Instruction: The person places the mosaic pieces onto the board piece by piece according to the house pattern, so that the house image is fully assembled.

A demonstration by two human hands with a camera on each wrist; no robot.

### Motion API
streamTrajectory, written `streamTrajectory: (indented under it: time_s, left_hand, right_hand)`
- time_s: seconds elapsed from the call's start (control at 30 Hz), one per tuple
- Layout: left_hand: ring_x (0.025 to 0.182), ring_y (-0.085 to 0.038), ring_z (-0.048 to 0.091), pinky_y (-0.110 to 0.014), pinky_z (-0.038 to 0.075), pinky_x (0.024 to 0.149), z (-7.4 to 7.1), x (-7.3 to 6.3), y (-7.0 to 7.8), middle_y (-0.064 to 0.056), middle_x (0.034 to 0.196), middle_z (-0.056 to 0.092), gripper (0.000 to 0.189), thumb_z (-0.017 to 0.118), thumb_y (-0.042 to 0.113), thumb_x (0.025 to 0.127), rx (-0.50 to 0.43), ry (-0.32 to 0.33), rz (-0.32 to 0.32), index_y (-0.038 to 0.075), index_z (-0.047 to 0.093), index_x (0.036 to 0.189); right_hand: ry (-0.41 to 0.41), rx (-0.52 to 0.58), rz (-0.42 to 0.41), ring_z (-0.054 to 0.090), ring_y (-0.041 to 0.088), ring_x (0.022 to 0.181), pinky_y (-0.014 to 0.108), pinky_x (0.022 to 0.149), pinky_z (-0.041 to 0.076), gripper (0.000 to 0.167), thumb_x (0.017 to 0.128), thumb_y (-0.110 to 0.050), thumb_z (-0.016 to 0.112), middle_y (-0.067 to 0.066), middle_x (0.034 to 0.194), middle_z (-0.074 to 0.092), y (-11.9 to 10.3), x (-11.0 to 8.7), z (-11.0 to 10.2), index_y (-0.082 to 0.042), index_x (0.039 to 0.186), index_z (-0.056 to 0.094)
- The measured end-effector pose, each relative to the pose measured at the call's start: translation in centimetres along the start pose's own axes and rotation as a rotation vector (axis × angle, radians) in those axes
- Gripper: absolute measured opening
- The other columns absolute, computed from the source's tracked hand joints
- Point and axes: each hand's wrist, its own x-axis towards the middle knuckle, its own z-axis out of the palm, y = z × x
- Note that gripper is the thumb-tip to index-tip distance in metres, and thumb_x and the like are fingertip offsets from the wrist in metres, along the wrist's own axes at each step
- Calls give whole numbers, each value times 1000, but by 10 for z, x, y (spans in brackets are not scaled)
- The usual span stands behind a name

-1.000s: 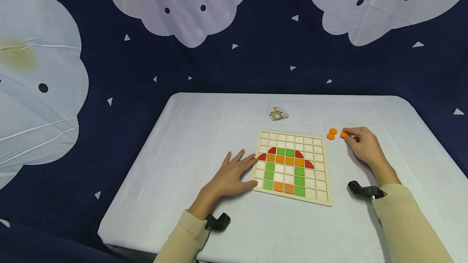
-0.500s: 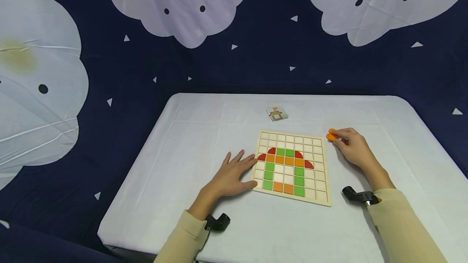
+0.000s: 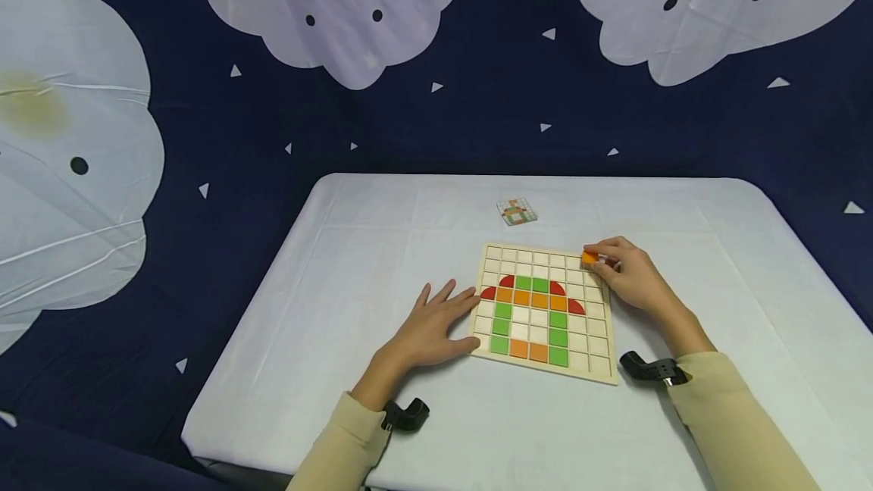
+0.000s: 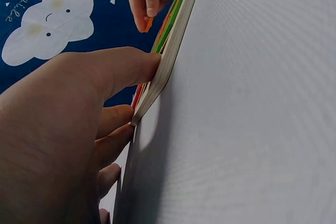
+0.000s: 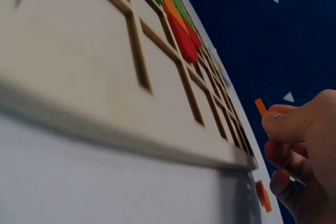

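Note:
A wooden grid board [image 3: 596,343] lies on the table, with green, orange and red pieces set in a mushroom-like pattern. My left hand [image 3: 431,330] has its fingers spread and touches the board's left edge with thumb and fingertips. Above the board's far right corner, my right hand [image 3: 634,276] pinches an orange square tile [image 3: 589,258] between thumb and fingers. In the right wrist view the tile [image 5: 261,107] appears edge-on, raised off the board. Loose orange round pieces [image 5: 264,196] lie on the table past the board's corner; my right hand hides them in the head view.
A small picture card [image 3: 517,211] with a similar coloured grid design lies behind the board. The white-covered table [image 3: 327,264] ends at a dark blue cloth [image 3: 477,127] printed with clouds. Black cameras are strapped to both wrists.
My right hand has moved left with the orange tile, passing over the two round pieces to the board's far right corner. The left hand stays in place.

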Motion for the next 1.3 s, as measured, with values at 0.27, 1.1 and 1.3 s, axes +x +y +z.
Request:
streamTrajectory:
  time_s: [0.27, 1.1, 1.3]
  left_hand:
    - [145, -18, 10, -51, 0, 114, 0, 0, 0, 14, 153, 28, 72, 55, 58, 86, 4, -3, -1, 27, 39, 149]
    - [145, -17, 10, -50, 0, 114, 2, 0, 0, 15, 153, 28, 72, 55, 58, 86, 5, 1, -1, 28, 39, 149]
    - [145, -17, 9, -50, 0, 114, 1, 0, 0, 15, 153, 27, 72, 56, 58, 86, 6, 0, -1, 27, 39, 149]
  right_hand:
    - [-68, 19, -65, 46, 22, 92, 41, 76, 39, 32, 92, -8, 63, 10, 118, 58, -12, 4, 9, -4, 124, 65]
    - [-218, 24, -111, 54, 28, 110, 50, 93, 44, 26, 95, -16, 62, 6, 120, 57, -39, 19, 38, -12, 119, 69]
    - [-216, 17, -128, 55, 27, 106, 48, 88, 46, 26, 94, -16, 63, 6, 120, 58, -40, 20, 41, -12, 118, 70]
